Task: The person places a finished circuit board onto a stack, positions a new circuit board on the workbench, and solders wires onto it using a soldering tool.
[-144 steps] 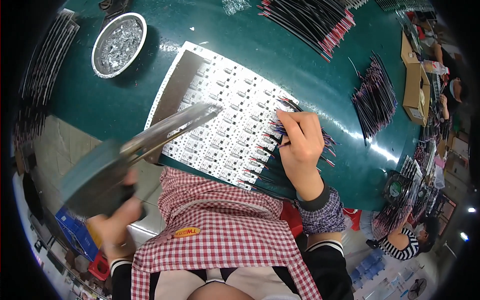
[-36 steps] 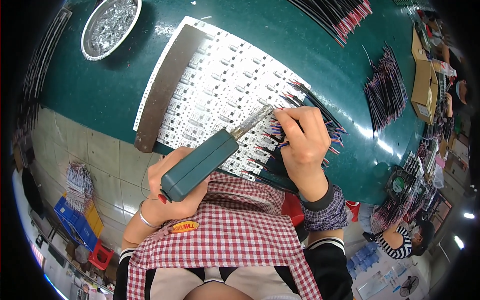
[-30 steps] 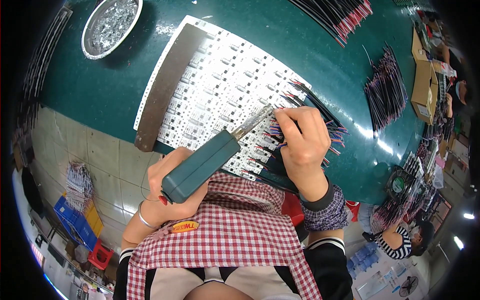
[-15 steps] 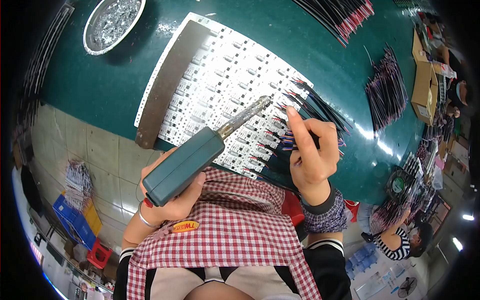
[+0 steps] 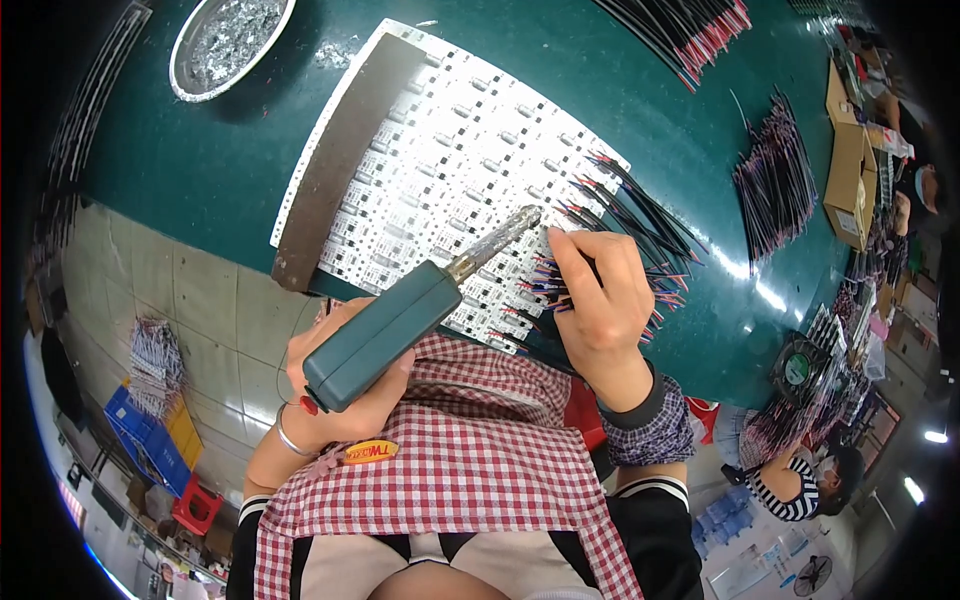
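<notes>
My left hand [image 5: 350, 415] is wrapped around the dark green body of a soldering gun [image 5: 380, 335]. Its metal barrel slants up and right, with the tip low over a white sheet of small circuit boards [image 5: 450, 160]. Just right of that tip, my right hand [image 5: 605, 310] pinches a thin wire at the sheet's right side; the fingers mostly hide it. Black wires with red and blue strands [image 5: 640, 225] fan out from the sheet's right edge, some beneath my right hand. A brown bar [image 5: 340, 165] lies along the sheet's left side.
A round bowl of silvery scraps [image 5: 225, 50] stands at the far left of the green table [image 5: 200, 170]. Wire bundles [image 5: 775, 180] lie at the right, with more at the top. Beyond them is a cardboard box [image 5: 850, 185]. Another person [image 5: 805, 485] sits at the lower right.
My right hand has moved left and slightly down, closer to the sheet. The soldering gun has shifted slightly right, its tip a little lower.
</notes>
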`<state>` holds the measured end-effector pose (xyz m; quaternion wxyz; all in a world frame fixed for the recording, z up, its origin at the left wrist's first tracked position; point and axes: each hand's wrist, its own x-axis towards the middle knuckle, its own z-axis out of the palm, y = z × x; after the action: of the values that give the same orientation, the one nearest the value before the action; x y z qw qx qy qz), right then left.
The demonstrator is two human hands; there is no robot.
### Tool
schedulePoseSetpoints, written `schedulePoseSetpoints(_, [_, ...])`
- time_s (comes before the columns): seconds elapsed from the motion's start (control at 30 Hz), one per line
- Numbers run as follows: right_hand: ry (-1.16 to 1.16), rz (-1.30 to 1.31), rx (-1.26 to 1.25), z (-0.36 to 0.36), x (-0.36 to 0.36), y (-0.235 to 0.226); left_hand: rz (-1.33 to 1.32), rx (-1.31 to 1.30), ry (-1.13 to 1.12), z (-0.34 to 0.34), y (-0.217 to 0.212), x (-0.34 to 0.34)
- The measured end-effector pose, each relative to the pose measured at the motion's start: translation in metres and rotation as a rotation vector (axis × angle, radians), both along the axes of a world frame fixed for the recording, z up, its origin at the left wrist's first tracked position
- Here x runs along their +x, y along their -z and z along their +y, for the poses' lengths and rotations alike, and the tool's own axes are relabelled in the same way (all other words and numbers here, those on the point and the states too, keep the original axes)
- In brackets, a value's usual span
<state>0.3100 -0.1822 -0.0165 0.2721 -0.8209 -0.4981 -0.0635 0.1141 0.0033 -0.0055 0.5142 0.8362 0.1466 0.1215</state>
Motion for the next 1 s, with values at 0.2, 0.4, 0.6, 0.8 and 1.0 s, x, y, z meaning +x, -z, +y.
schedulePoseSetpoints(0.2, [0.004, 0.042, -0.008, -0.002, -0.001, -0.002, -0.052, 0.126, 0.128, 0.003, -0.007, 0.011])
schedulePoseSetpoints(0.4, [-0.018, -0.035, -0.053, -0.002, 0.001, -0.002, -0.015, -0.006, 0.072, -0.001, -0.008, 0.012])
schedulePoseSetpoints(0.6, [-0.023, -0.042, -0.074, -0.001, 0.001, -0.004, -0.012, 0.024, 0.041, -0.001, -0.011, 0.012])
schedulePoseSetpoints(0.8, [-0.009, -0.047, -0.067, -0.003, 0.001, -0.001, -0.06, 0.125, 0.067, -0.001, -0.008, 0.005])
schedulePoseSetpoints(1.0, [-0.002, -0.009, -0.014, -0.007, 0.001, 0.001, -0.054, 0.128, 0.067, -0.006, -0.011, 0.007])
